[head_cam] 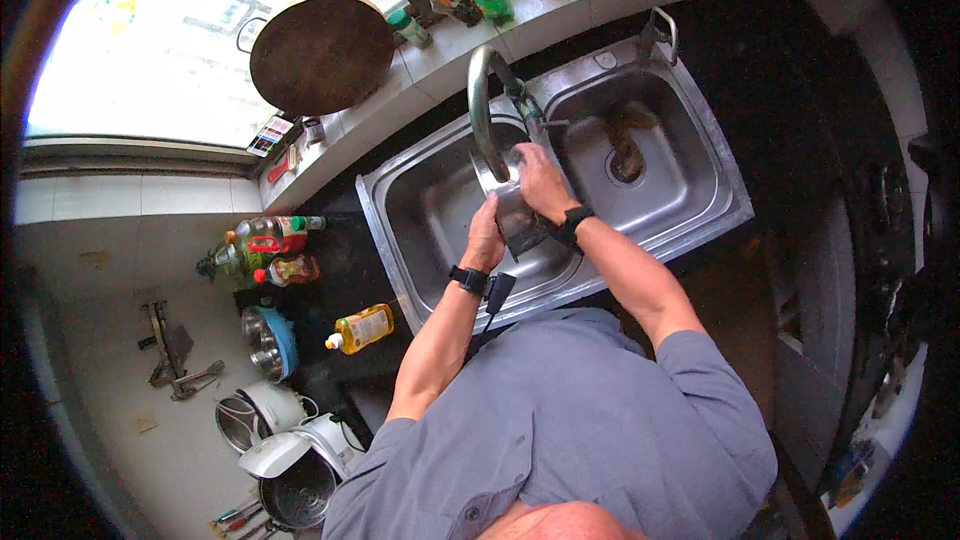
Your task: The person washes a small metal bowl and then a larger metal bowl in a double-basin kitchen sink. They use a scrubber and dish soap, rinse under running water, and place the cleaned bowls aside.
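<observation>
Over the left basin (420, 202) of a stainless steel double sink, both hands are on a shiny, tilted metal vessel (517, 216). My left hand (486, 237) holds its near left side, the thumb up along the rim. Across the top, my right hand (541, 181) grips the far right side; some of its fingers are hidden. The curved metal faucet (481, 101) arches down with its spout end right above the vessel. Whether water runs cannot be made out. Each wrist wears a black strap.
Brown residue lies around the drain of the right basin (592, 146). A dish soap bottle (364, 328) lies left of the sink, near cooking bottles (277, 234), a metal bowl (262, 345) and a rice cooker (300, 484). A round board (322, 52) and several bottles line the window ledge.
</observation>
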Motion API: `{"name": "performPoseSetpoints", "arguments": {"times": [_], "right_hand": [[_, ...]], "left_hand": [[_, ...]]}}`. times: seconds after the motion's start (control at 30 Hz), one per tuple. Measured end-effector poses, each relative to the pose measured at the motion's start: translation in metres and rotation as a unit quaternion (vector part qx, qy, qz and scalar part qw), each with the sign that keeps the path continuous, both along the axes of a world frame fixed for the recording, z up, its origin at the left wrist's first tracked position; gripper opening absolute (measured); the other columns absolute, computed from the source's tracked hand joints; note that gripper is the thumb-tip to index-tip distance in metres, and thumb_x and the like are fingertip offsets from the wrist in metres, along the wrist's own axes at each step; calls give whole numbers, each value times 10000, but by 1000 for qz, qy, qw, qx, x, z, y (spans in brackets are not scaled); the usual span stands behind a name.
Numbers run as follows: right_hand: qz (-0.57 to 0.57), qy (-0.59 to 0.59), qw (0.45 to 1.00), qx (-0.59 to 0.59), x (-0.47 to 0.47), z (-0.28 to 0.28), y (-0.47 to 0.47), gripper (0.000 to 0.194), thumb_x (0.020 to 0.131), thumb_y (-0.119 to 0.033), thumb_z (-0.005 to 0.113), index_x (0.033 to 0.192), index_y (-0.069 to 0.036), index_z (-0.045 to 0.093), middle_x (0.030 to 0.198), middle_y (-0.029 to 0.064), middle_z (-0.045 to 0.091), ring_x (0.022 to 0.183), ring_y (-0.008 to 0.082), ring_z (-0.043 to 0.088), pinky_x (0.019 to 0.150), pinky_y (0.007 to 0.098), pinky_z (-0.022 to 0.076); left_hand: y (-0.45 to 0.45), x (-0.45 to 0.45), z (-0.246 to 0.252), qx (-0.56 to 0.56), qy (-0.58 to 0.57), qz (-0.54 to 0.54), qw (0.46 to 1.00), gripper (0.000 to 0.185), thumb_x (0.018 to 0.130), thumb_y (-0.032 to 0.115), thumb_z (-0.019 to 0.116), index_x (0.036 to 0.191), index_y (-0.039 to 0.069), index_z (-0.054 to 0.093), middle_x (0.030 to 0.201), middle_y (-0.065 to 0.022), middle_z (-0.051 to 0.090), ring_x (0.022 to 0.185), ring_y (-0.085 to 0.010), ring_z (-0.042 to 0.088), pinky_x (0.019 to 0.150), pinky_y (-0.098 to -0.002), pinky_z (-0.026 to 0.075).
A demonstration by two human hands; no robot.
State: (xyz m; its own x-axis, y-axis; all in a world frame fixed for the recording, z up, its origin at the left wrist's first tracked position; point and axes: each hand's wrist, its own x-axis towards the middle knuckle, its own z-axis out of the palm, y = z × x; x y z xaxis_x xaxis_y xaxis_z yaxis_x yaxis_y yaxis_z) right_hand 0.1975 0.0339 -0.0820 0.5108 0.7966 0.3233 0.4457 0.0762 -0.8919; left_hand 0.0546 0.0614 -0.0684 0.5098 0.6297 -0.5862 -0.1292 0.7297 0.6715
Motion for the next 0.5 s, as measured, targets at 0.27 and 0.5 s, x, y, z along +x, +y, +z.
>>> {"name": "performPoseSetpoints", "arguments": {"times": [0.27,0.5], "right_hand": [[49,-7,998,-48,5,0,3,345,861,-25,455,1182,79,526,1198,279,548,1156,428,501,1004,435,420],[214,72,968,-109,-1,-20,14,338,871,-68,488,1187,34,553,1163,259,581,1121,408,544,976,435,441]], "left_hand": [[13,-22,-5,203,183,-37,961,500,1028,456,421,1138,11,619,1016,-56,638,874,-166,597,772,-316,482],[7,-40,11,341,263,-103,897,478,1009,439,494,781,38,623,680,33,512,636,-69,406,556,-263,337]]}}
